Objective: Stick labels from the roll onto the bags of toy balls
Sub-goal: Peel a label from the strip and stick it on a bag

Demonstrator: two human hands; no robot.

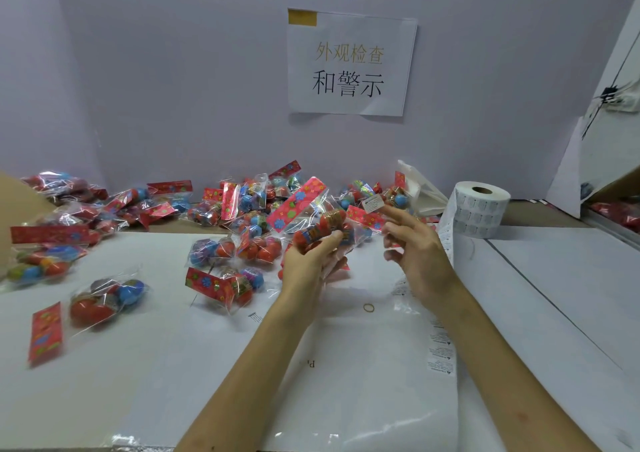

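While one clear, crinkly bag (322, 224) of round toy balls is gripped at centre frame by the left hand (308, 264), one small rectangular label (372, 204) is borne on a fingertip of the loosely spread right hand (419, 247), with one cylindrical paper roll (479, 209) stood at right and over a dozen bags (104, 299) strewn on the tabletop (138, 365).
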